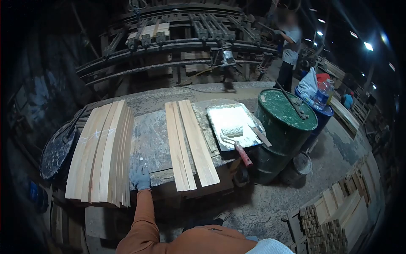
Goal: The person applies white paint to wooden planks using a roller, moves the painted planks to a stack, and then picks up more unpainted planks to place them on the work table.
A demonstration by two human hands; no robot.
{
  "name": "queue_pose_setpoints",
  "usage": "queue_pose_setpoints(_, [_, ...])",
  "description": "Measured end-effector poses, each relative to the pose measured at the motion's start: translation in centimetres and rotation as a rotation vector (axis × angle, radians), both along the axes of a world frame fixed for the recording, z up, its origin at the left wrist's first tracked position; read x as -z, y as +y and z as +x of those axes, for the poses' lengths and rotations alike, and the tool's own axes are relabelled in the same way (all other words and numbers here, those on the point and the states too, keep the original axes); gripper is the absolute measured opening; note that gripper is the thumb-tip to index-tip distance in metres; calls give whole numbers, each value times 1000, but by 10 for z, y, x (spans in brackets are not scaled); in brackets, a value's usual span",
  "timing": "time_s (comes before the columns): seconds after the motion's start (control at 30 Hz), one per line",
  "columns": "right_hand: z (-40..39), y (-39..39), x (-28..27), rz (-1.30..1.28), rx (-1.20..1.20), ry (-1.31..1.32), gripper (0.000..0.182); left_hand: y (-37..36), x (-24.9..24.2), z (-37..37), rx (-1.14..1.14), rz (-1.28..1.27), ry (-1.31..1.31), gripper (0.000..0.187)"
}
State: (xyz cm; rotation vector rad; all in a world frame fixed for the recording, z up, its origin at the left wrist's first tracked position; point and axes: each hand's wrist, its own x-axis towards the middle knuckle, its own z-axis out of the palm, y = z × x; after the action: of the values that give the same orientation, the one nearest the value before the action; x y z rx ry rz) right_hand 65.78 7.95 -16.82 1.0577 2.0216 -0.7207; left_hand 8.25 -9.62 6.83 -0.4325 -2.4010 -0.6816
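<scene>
The left hand (pixel 140 178), in a grey glove, lay at the near edge of the desk (pixel 151 142), just right of a tall stack of boards (pixel 98 148). It was open, its fingers pointing to the far side, with nothing visible in its hold. The right hand could not be made out, so its state could not be told. Pale chalk-like marks crossed the stack's top.

Right of the stack, loose boards (pixel 196 144) lay lengthwise from far to near, their near ends jutting past the desk's edge. Farther right sat a tray (pixel 226 116) of white material; a roller (pixel 232 132) lay in it, its red handle (pixel 243 155) hanging over the near rim. A flat strip (pixel 261 136) rested across the tray's right rim. Beyond stood a green drum (pixel 281 127), and a person (pixel 291 48) stood at the far right beside a machine (pixel 182 38).
</scene>
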Motion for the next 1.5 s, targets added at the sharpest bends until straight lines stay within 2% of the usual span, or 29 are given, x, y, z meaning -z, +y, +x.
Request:
queue_pose_setpoints(0.73, [-2,19,-5,9,-37,-46,29,-1,9,-5,-8,2,-15,28])
queue_pose_setpoints(0.8, [-1,20,-5,10,-37,-48,28,-2,-1,1,3,-3,-36,30])
queue_pose_setpoints(0.97, [2,17,-5,6,-35,-51,28,-2,-1,1,3,-22,-94,32])
queue_pose_setpoints(1.5, [24,-5,3,-8,-1,-25,27,-1,-5,4,1,-10,-39,31])
